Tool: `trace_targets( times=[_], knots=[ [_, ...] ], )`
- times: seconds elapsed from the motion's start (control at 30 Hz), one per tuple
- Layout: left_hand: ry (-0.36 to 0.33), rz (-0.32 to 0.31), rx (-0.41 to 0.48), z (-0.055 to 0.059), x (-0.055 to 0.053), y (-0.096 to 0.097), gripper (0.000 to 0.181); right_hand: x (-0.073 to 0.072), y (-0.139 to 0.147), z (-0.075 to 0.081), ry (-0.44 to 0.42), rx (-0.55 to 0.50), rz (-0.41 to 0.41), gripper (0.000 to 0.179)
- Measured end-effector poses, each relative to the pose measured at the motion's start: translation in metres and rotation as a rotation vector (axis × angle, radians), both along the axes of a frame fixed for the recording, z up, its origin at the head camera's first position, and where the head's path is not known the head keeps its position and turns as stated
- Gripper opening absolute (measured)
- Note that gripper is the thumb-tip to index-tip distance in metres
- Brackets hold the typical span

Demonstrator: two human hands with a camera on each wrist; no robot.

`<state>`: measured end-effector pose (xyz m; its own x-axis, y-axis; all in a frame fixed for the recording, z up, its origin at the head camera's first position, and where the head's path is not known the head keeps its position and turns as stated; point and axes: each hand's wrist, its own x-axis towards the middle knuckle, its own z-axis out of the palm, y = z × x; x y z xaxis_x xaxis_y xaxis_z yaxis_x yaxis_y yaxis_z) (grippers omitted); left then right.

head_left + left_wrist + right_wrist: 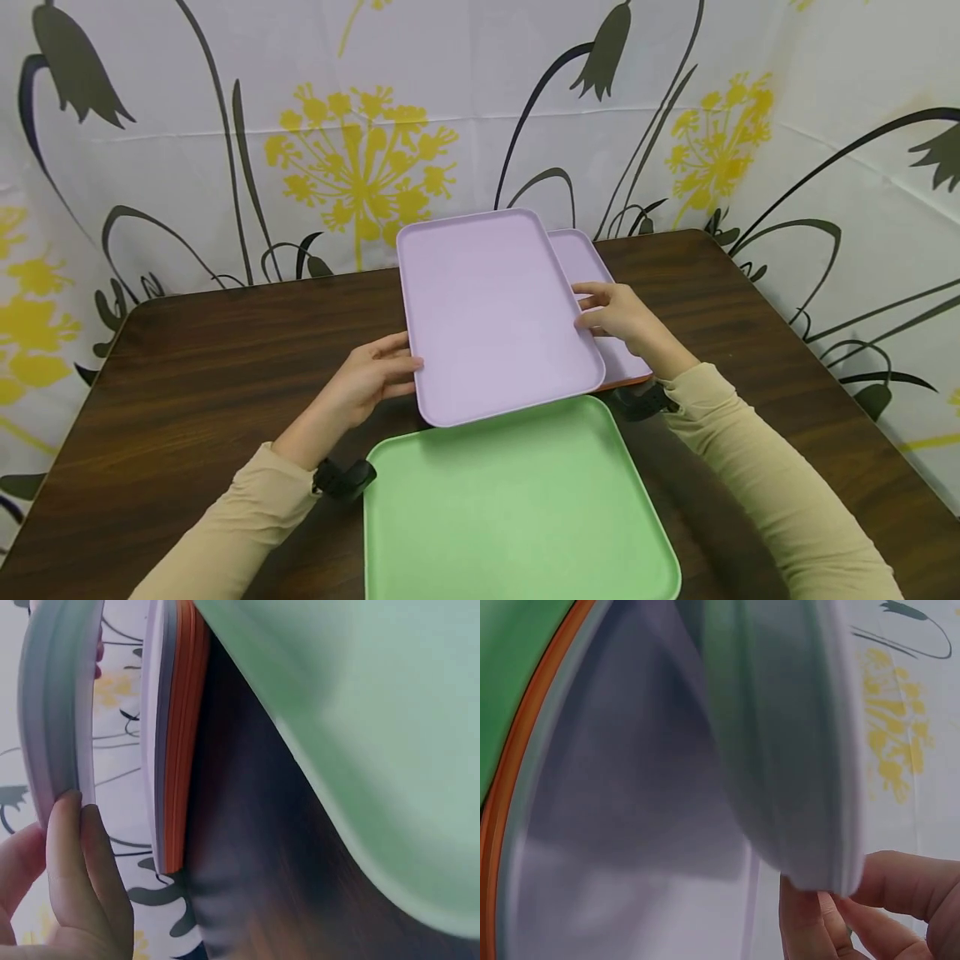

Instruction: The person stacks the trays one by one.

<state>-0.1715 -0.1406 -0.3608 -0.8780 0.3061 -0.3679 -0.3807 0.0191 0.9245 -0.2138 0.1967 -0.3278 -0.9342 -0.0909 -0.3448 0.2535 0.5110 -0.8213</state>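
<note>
A person holds a lilac tray (487,308) up with two hands, tilted so that its inner face shows, just above and partly in front of a stack of trays (621,354) on the dark table (225,367), with a green tray (517,508) nearer the person. The left hand (372,375) pinches the tray's left side with the thumb over the rim and the fingers behind, and the right hand (617,317) grips the right side in the same way; both sit toward the near end. In the wrist views the held edge shows several parallel lines, so more than one tray may be nested there, though the count cannot be told. The stack beneath shows lilac on top, then a greyish edge and orange at the bottom. The tray looks like smooth, stiff moulded plastic, probably light for its breadth and not easily broken, but likely slippery on its flat face, so the raised rim should give the surest hold. A grip near the middle of each long side would probably balance it best, since the far end could dip from a hold this close to the near corners; if trays are nested, fingers under the lowest rim should keep them from sliding apart
</note>
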Motion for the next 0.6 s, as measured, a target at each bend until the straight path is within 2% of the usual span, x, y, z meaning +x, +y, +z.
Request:
trace_targets(
  times=[0.13, 0.4, 0.6],
  knots=[
    [-0.002, 0.003, -0.027, -0.001, -0.004, 0.011, 0.064, -0.001, 0.007, 0.000, 0.014, 0.014, -0.010, 0.059],
    [-0.036, 0.049, -0.066, 0.003, -0.012, 0.035, 0.062, -0.001, 0.021, 0.001, 0.022, 0.044, -0.050, 0.058],
    [-0.071, 0.068, -0.095, 0.002, -0.017, 0.050, 0.062, 0.000, 0.032, 0.000, 0.038, 0.072, -0.039, 0.061]
  ],
)
